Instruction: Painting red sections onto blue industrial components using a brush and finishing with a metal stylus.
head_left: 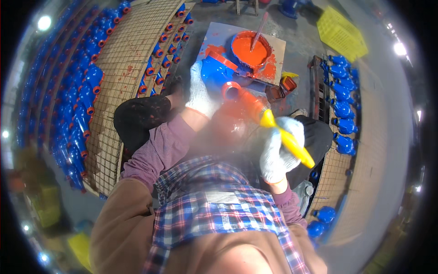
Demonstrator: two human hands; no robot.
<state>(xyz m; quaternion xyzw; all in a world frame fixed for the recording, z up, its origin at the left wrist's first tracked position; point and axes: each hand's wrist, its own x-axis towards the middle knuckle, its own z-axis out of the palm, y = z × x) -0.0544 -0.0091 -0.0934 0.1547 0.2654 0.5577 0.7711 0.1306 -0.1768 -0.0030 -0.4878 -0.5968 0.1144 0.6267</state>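
My left hand (199, 91), in a white knit glove, is closed on a glossy blue valve body (214, 73) with orange-red rims. One red-edged opening (231, 91) on it faces me. My right hand (282, 148), also gloved in white, grips a yellow-handled paintbrush (292, 145). The brush's orange-red head points at that opening and is close to it; whether it touches, I cannot tell. Behind the part stands a round tub of orange-red paint (251, 50), with a stick (259, 31) leaning in it. A hazy blur covers the area below the part.
The tub rests on a paint-spattered board (278, 50). Mesh-topped racks (123, 68) with many blue parts (91, 77) line the left. More blue parts (342, 105) stand in a row on the right. A yellow crate (341, 34) lies at the far right.
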